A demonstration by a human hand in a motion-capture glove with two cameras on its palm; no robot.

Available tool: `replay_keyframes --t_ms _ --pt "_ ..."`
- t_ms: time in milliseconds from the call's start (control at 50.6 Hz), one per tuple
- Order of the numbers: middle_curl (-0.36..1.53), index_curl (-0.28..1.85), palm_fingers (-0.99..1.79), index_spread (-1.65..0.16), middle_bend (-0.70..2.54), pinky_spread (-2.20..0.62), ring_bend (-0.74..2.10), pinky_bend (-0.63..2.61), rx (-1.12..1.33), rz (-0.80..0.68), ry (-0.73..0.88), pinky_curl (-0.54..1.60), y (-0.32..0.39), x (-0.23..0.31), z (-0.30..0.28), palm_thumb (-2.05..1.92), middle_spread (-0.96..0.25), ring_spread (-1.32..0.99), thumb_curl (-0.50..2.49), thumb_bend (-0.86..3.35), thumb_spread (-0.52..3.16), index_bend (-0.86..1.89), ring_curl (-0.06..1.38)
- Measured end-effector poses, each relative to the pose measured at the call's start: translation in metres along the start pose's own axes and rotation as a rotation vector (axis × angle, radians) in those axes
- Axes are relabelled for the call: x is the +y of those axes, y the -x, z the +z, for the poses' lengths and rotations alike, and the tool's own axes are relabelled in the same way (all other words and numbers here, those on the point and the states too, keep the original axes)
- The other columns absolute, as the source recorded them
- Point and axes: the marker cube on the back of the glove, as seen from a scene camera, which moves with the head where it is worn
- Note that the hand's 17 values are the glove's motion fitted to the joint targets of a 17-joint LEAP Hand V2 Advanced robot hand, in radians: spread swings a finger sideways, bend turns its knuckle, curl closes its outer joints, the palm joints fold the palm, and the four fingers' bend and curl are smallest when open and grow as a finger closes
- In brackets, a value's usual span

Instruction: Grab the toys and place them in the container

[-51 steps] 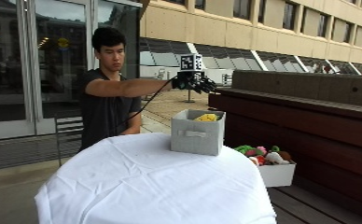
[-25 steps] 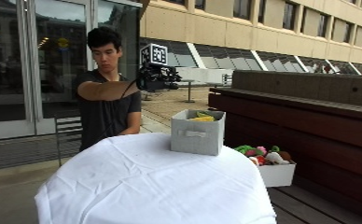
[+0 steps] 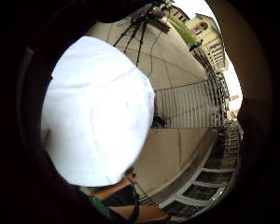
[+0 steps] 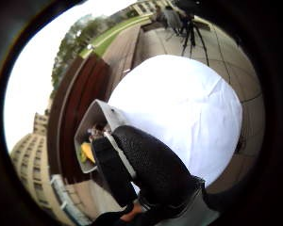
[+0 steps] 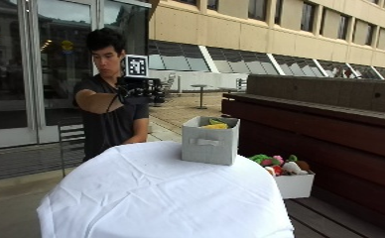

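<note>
A grey fabric container (image 5: 209, 140) stands on the far side of the round, white-clothed table (image 5: 160, 198). Yellow and green toys (image 5: 214, 124) poke above its rim. My gloved right hand (image 5: 136, 91) is raised at chest height, left of the container and well above the table, holding nothing. In the thumb side palm view the gloved fingers (image 4: 141, 169) hang loosely curled in front of the container (image 4: 96, 127), with a yellow toy (image 4: 88, 151) showing inside it. The little finger side palm view shows only the tablecloth (image 3: 98, 112) far below.
A white bin (image 5: 293, 183) with several soft toys (image 5: 278, 163) sits on the dark wooden bench (image 5: 338, 148) right of the table. A chair (image 5: 70, 144) stands behind the table beside the person. Glass doors are at the back left.
The gloved hand has drawn back from above the container towards the person's chest, moving left. The container and its toys stay where they were.
</note>
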Motion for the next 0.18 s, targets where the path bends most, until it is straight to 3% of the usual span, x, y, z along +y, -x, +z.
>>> replay_keyframes --t_ms 178 --pt "0.45 0.26 -0.08 -0.32 0.22 0.02 0.34 0.85 -0.003 -0.009 -0.017 0.31 -0.0108 -0.0070 0.0058 -0.17 -0.10 -0.17 0.10 -0.11 1.02 0.13 0.22"
